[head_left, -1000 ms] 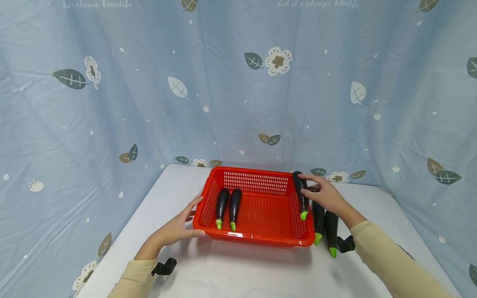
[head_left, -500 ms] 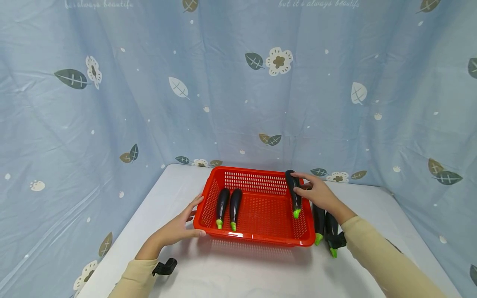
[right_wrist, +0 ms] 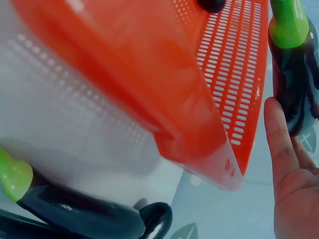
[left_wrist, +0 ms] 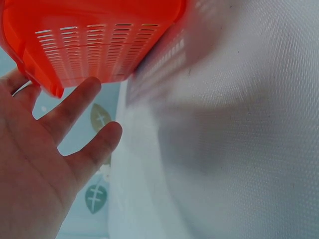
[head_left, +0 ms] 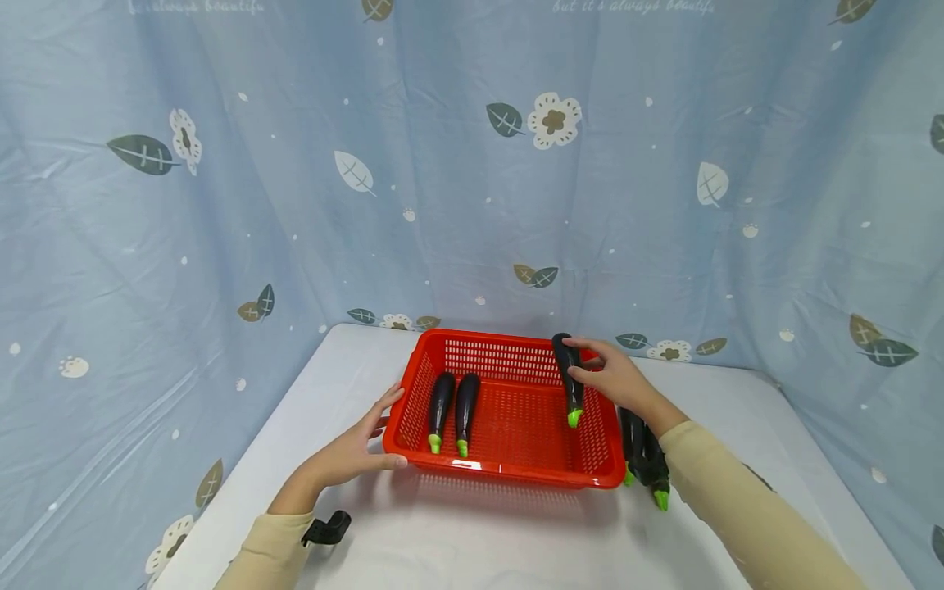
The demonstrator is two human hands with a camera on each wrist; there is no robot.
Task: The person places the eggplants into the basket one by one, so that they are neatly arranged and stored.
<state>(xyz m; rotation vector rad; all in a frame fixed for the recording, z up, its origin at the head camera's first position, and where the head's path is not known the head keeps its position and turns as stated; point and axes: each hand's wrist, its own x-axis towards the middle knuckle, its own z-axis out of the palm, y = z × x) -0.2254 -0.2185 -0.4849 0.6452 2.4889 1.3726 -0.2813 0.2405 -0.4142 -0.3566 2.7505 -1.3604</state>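
My right hand (head_left: 615, 378) pinches a dark eggplant (head_left: 568, 373) with a bright green stem end and holds it over the right part of a red plastic basket (head_left: 509, 474). In the right wrist view the held eggplant (right_wrist: 294, 84) hangs at the upper right, with fingers (right_wrist: 280, 134) against its side. Two more eggplants (head_left: 440, 410) lie side by side in the basket's left part. At the basket's left end my left hand (head_left: 347, 451) has its fingers spread, fingertips right at the rim; in the left wrist view nothing lies in its palm.
Two eggplants (head_left: 649, 459) lie on the white table (head_left: 457, 541) just right of the basket, partly behind the right forearm. A blue patterned curtain (head_left: 442, 205) hangs behind the table and along its sides.
My right hand has carried the eggplant leftward, from above the basket's right rim to farther inside over it. The left hand and the basket have stayed in place.
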